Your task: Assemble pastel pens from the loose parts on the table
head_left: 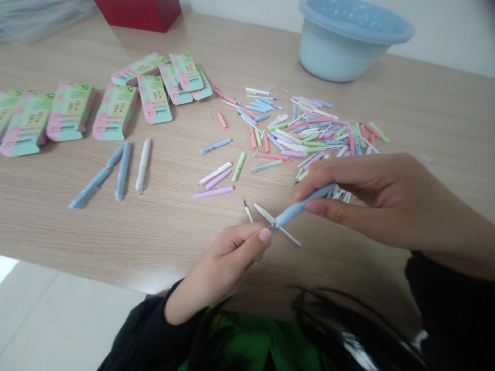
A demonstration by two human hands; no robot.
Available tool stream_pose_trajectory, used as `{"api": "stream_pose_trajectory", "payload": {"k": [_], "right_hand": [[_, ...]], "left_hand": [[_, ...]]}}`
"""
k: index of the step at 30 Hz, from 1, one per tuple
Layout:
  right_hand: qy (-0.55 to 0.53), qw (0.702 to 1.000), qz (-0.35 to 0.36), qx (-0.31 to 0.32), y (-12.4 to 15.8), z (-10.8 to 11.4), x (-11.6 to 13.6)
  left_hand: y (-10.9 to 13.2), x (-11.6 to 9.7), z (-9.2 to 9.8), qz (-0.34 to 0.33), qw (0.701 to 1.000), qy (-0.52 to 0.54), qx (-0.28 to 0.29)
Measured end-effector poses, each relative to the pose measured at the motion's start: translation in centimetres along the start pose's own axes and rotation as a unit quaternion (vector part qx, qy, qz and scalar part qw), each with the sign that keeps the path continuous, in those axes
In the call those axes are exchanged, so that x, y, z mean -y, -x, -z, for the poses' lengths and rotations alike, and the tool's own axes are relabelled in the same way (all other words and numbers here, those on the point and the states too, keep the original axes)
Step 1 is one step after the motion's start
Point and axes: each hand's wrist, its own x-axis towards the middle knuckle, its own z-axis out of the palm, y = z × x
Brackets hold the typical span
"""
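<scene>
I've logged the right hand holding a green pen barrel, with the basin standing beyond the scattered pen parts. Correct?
Not quite: the pen barrel in the right hand is blue, not green, as the head view shows. The rest stands.

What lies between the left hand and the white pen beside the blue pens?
The head view shows only bare tabletop between the left hand and white pen.
</scene>
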Motion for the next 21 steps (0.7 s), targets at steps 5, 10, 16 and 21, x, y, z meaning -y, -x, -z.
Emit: {"api": "stream_pose_trajectory", "payload": {"k": [5,10,16,21], "right_hand": [[-0.001,1.000,-0.001,0.016,0.24,-0.20,-0.04],[-0.002,1.000,-0.009,0.011,0.21,-0.45,-0.11],[0.001,1.000,-0.018,0.001,0.17,0.23,0.41],[-0.014,0.999,-0.008,0.028,0.14,-0.15,0.51]], "left_hand": [[-0.04,-0.21,-0.04,-0.007,1.000,-0.018,0.006],[-0.13,-0.57,-0.11,-0.007,0.999,-0.035,0.003],[-0.10,-0.70,-0.01,-0.012,0.999,-0.051,0.005],[-0.24,-0.83,-0.12,-0.010,0.999,-0.048,0.014]]}}
